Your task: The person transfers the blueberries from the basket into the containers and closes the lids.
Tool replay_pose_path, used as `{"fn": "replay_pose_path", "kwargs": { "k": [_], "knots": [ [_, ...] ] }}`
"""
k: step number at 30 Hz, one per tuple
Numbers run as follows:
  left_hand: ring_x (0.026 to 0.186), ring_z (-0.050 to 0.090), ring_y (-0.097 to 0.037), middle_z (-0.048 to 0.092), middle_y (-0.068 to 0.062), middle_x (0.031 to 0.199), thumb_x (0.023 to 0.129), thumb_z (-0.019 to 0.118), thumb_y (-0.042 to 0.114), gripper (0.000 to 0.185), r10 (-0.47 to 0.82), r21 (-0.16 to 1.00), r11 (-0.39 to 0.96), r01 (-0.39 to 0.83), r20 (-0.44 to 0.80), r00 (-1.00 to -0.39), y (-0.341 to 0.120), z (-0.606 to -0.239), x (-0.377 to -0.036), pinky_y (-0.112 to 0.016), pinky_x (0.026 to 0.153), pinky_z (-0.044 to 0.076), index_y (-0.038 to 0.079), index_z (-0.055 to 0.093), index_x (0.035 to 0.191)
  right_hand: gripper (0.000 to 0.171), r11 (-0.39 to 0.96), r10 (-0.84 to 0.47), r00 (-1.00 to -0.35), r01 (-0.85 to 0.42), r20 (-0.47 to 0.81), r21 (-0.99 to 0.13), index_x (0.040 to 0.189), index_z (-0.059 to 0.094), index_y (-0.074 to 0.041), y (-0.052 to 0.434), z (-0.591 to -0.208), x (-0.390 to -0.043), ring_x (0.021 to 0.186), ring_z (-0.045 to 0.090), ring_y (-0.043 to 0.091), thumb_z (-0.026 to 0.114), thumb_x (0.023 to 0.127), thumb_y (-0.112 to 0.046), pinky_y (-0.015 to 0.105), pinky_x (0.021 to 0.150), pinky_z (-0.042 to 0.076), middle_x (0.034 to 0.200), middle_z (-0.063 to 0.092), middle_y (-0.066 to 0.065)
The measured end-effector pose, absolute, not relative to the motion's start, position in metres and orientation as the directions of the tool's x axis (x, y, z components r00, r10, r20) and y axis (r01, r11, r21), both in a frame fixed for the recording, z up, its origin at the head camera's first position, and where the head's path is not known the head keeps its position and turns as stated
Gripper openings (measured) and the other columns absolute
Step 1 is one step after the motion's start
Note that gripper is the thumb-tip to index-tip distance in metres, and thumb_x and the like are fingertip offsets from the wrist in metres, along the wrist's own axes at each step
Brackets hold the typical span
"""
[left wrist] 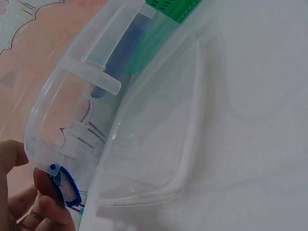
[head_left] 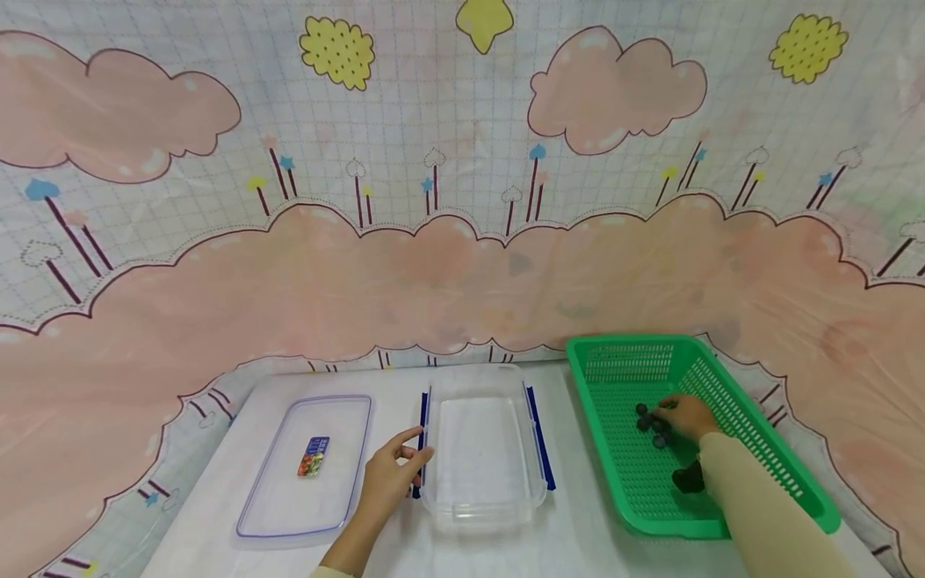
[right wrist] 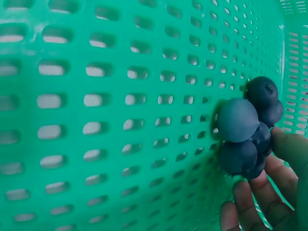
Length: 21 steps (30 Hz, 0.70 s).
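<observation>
Pinching narrowly, my right hand (head_left: pixel 690 417) holds a cluster of dark, round, grape-like balls (right wrist: pixel 238 120) inside a green perforated plastic basket (head_left: pixel 594 417); a dark brown lump (head_left: pixel 689 478) lies near my wrist. My left hand (head_left: pixel 390 478) grips the blue-clipped left side of a clear plastic box (head_left: pixel 477 441). Beyond it, a clear purple-rimmed lid (head_left: pixel 267 498) lies on the white-covered table (head_left: pixel 578 506).

Dark bunch (head_left: pixel 644 421): partly hidden from us by the right hand (head_left: pixel 686 416).
Lid's label (head_left: pixel 313 457): print too small for us to read.
</observation>
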<state>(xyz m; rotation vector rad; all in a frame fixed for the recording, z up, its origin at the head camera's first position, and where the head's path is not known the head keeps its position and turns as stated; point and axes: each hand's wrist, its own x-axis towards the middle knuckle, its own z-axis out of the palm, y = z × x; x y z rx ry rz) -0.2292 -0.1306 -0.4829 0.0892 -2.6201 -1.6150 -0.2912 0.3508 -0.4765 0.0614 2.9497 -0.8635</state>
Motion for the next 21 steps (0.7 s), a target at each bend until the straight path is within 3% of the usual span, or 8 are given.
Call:
{"fn": "replay_pose_path", "kwargs": {
  "k": [11, 21],
  "knots": [
    [0.047, 0.052, -0.011, 0.064, -0.001, 0.084, 0.09, 0.07, 0.021, 0.046, -0.093, 0.903, 0.428, -0.034, 0.007, -0.996, -0.1289, -0.4852, -0.228, -0.023, 0.043, 0.046, 0.01, 0.06, 0.134, 0.033, 0.833, 0.008, -0.999, 0.027, -0.037, -0.552, 0.115, 0.062, 0.013, 0.352, -0.482, -0.2906, 0.107, 0.053, 0.054, 0.059, 0.096, -0.013, 0.06, 0.087, 0.048, 0.115, 0.059, 0.036],
    [0.049, 0.053, -0.011, 0.063, -0.001, 0.084, 0.09, 0.071, 0.021, 0.045, -0.106, 0.904, 0.425, -0.036, 0.01, -0.994, -0.1277, -0.4875, -0.2296, -0.023, 0.043, 0.046, 0.011, 0.061, 0.133, 0.034, 0.794, 0.037, -0.999, 0.053, -0.038, -0.606, 0.118, 0.063, 0.012, 0.3527, -0.484, -0.2881, 0.109, 0.052, 0.055, 0.058, 0.096, -0.014, 0.06, 0.086, 0.047, 0.12, 0.058, 0.036]
  ]
}}
